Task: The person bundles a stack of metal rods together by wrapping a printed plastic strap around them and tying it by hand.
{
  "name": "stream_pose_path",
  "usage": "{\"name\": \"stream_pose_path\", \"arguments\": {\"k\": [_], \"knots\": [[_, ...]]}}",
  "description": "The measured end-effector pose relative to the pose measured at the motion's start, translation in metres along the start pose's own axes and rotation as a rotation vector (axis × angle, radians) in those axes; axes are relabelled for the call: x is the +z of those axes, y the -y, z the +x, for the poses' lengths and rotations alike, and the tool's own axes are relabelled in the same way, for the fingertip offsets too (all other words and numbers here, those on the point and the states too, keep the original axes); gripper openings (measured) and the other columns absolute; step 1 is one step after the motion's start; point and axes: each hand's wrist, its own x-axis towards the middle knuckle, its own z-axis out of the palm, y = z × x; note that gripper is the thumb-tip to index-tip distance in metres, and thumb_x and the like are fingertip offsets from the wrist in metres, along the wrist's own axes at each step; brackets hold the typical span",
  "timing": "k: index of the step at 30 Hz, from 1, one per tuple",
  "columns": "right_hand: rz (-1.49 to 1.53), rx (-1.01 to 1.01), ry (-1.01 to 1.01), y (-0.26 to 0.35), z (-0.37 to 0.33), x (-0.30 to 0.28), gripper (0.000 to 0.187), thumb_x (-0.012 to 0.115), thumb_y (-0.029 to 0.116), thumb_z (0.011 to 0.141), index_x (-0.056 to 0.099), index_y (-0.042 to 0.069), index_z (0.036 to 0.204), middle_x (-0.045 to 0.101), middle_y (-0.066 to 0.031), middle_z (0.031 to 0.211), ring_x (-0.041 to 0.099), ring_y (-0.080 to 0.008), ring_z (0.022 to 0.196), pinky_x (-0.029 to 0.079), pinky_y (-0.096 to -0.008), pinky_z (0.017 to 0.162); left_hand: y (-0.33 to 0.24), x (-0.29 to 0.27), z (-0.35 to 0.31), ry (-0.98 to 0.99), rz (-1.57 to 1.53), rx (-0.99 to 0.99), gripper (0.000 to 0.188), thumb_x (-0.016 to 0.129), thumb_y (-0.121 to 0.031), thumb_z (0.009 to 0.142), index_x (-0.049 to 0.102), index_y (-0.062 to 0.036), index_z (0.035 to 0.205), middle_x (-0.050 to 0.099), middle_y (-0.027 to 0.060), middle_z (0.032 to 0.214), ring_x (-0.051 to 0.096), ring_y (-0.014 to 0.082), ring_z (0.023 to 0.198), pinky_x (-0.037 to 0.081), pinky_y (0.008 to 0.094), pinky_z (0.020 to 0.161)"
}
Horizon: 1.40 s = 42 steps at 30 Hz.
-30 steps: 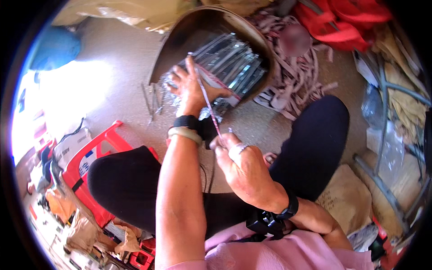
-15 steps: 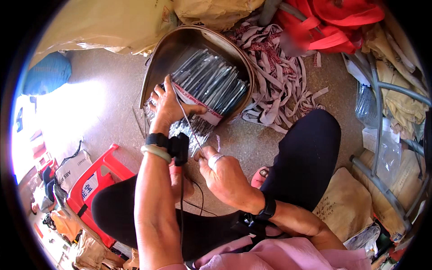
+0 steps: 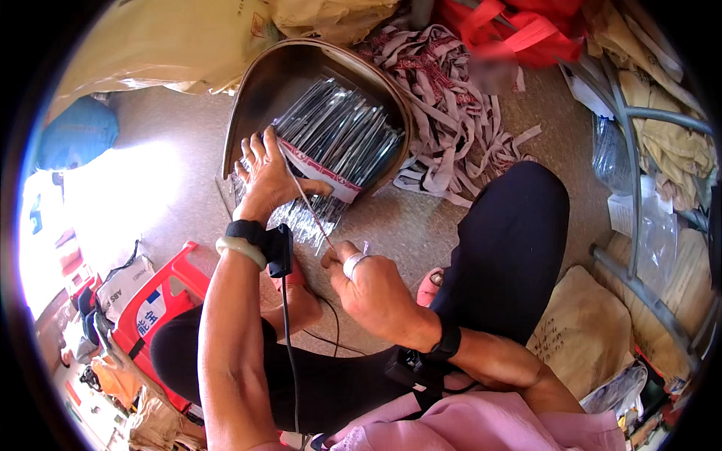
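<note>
A bundle of thin, shiny dark and silvery strips (image 3: 342, 131) lies inside a brown, rounded container (image 3: 407, 98) on the floor. Around the bundle runs a pale cloth band (image 3: 320, 169) with a red pattern. My left hand (image 3: 267, 180) rests over the bundle's near left side, fingers spread and thumb stretched along the band. From the band a narrow, taut length (image 3: 310, 207) runs down to my right hand (image 3: 383, 289). That hand is closed in a pinch on the band's end, just short of the container. White wrapping circles one of its fingers.
A tangled heap of cloth strips (image 3: 451, 113) lies right of the container. A red bag (image 3: 519, 34) and grey metal tubes (image 3: 635, 188) stand beyond at the right. My bent knee (image 3: 519, 225) is nearby. A red plastic chair (image 3: 162, 304) stands at the left.
The view has shifted slightly, so the container sits a little further left in it. Both hands keep nearly the same pose, and the band between them stays taut.
</note>
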Motion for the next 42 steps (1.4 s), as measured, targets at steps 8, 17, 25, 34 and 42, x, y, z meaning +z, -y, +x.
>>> {"name": "stream_pose_path", "arguments": {"k": [8,17,25,34,42], "knots": [[0.008,-0.019,-0.031,0.019,-0.014,-0.004,0.019,0.053,0.018,0.092,0.057,0.0,0.096,0.061,-0.0221,0.066,0.062,-0.0405,0.065,0.048,-0.0483,0.058,-0.004,0.015,-0.011,-0.125,-0.037,0.011,0.149,0.09,-0.06,0.029,0.017,-0.003,0.146,0.024,0.0315,0.145,0.02,0.0475,0.137,0.015,0.0601,0.109],[0.592,0.577,-0.066,-0.055,0.053,0.007,0.022,0.055,0.026,0.096,0.052,0.006,0.088,0.045,0.0041,0.064,0.038,-0.0052,0.05,0.029,-0.0204,0.042,0.027,-0.008,0.039,0.099,-0.102,0.082,0.146,0.09,-0.055,0.033,0.017,-0.0045,0.148,0.027,0.0284,0.145,0.021,0.0448,0.138,0.018,0.0576,0.11],[0.164,0.558,-0.27,-0.096,0.107,0.03,0.037,0.06,0.029,0.089,0.057,-0.007,0.078,0.059,-0.0183,0.06,0.061,-0.0281,0.05,0.045,-0.0398,0.048,0.031,-0.023,0.046,0.159,-0.102,0.082,0.148,0.091,-0.057,0.032,0.017,-0.0009,0.147,0.027,0.026,0.145,0.024,0.0425,0.137,0.02,0.058,0.108],[0.108,0.383,-0.293,-0.11,0.139,0.05,0.031,0.06,0.028,0.091,0.054,-0.003,0.091,0.055,-0.0125,0.068,0.053,-0.0226,0.057,0.042,-0.0341,0.051,0.05,-0.038,0.095,0.338,-0.115,0.128,0.153,0.091,-0.057,0.034,0.006,-0.0043,0.15,0.02,0.0235,0.15,0.021,0.0411,0.139,0.017,0.055,0.112],[0.541,0.365,-0.341,-0.084,0.151,0.055,0.043,0.072,0.038,0.084,0.053,0.001,0.096,0.052,-0.0011,0.068,0.044,-0.007,0.052,0.034,-0.0241,0.043,0.074,-0.038,0.148,0.482,-0.289,0.262,0.151,0.091,-0.052,0.039,0.001,0.0003,0.149,0.02,0.0323,0.147,0.018,0.0432,0.14,0.019,0.0456,0.115]]}}
